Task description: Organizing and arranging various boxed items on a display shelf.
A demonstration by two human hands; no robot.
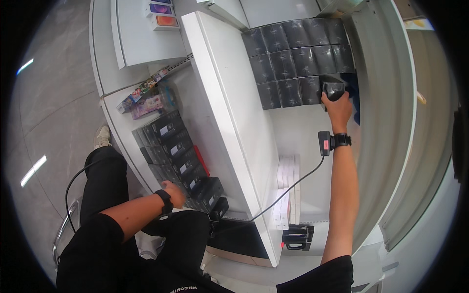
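At the end of the front row of stacked black shrink-wrapped boxes [290,91], my right hand [338,108] grips one small black box [334,90], thumb and fingers on opposite sides. A black strap and a small cabled device [324,143] are on that wrist. On the lower shelf at the left, my left hand [173,194] rests against the near end of a block of black boxes [177,146] with pictures on their sides. Its fingertips are partly hidden, so I cannot tell whether it grips a box.
A thick white shelf panel [227,110] divides the two box groups. White boxes [287,172] and a dark kettle-like item [297,237] stand on the right shelf. Colourful packets [146,106] lie beyond the left stack. A cable [293,186] crosses the panel's lower end.
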